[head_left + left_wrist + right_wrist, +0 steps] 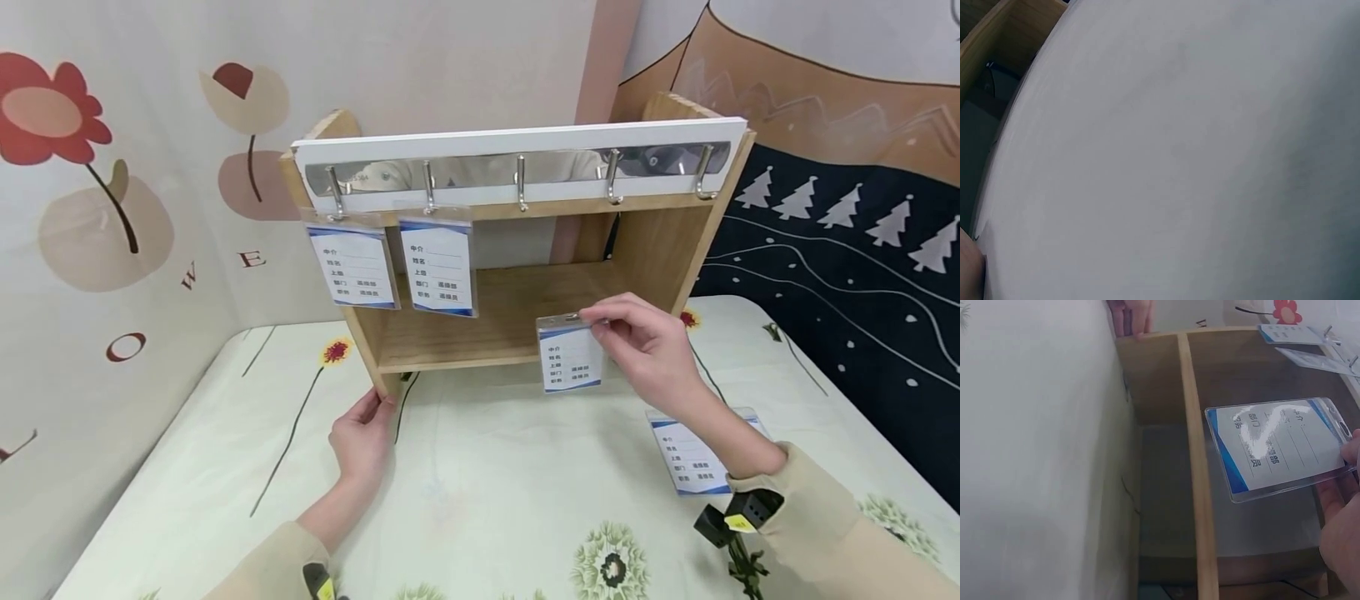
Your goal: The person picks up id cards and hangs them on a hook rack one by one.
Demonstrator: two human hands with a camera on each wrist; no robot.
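My right hand (648, 354) pinches the top edge of a clear plastic ID badge holder (570, 362) with a white and blue card, upright in front of the wooden shelf (465, 362). In the right wrist view this badge holder (1272, 447) shows its printed side, with light glaring off the plastic. Down at the shelf's lower left corner, my left hand (363, 442) grips the side panel between thumb and fingers. Two similar badge holders (352, 262) (437, 265) hang from the two leftmost metal hooks. The left wrist view shows mostly tablecloth.
A white rail (517, 133) with several hooks runs across the shelf's top front; the middle hook (521, 183) and those right of it carry nothing. Another badge holder (693, 454) lies on the flowered tablecloth (480, 500), partly under my right forearm. Printed curtains stand behind.
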